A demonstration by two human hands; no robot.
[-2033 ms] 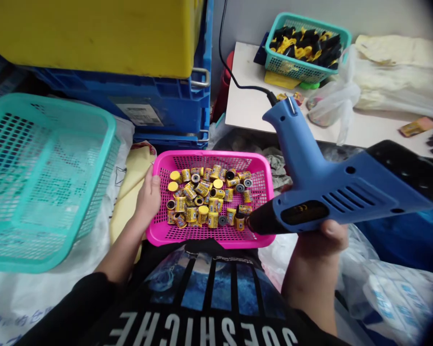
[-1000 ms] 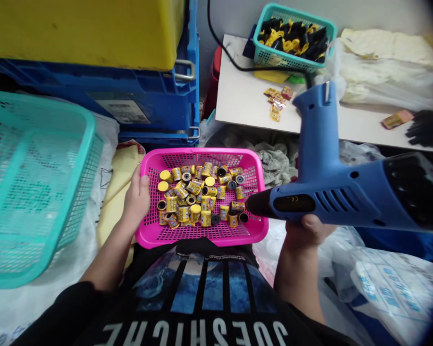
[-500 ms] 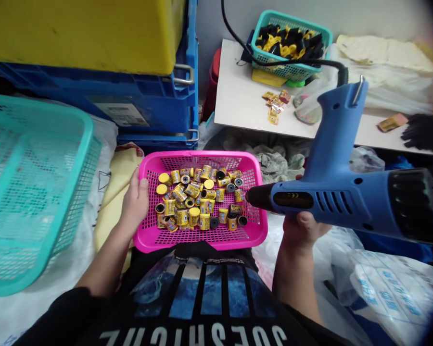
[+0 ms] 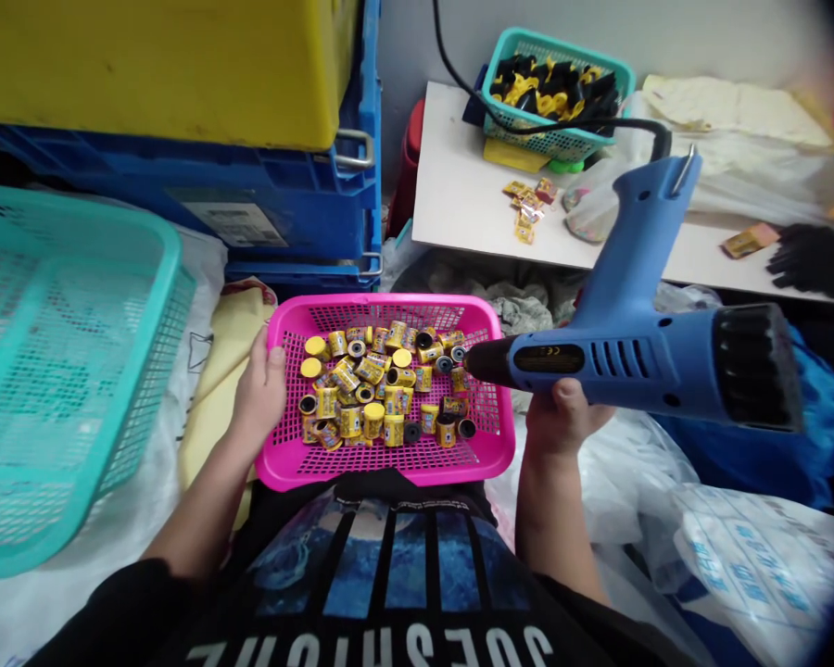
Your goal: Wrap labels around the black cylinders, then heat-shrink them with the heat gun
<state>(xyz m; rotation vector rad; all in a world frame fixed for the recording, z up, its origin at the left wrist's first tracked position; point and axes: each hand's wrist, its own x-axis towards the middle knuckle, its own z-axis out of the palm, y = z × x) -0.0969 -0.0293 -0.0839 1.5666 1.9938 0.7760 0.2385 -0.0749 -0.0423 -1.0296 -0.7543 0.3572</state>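
Note:
My left hand [image 4: 260, 389] grips the left rim of a pink plastic basket [image 4: 389, 475], thumb over the edge. Inside lie many small yellow-labelled cylinders [image 4: 372, 371], some with yellow ends showing and others with black ends. My right hand [image 4: 562, 417] is closed around a blue heat gun [image 4: 639, 357] with its thumb on the near side; the other fingers are mostly hidden behind the tool. The gun's black nozzle [image 4: 486, 361] points left, over the basket's right side. A black cord [image 4: 562, 125] runs from the handle's end.
At left stands a turquoise basket [image 4: 132, 408], below stacked blue crates [image 4: 298, 213] and a yellow bin [image 4: 181, 74]. A white table [image 4: 451, 185] at the back bears a turquoise basket of black and yellow parts [image 4: 556, 144], small wrappers [image 4: 526, 208] and a black glove [image 4: 816, 262]. Plastic bags [image 4: 757, 547] lie at right.
My right hand has moved the heat gun slightly left, bringing its nozzle a little further over the basket. My left hand and the basket stay nearly where they were.

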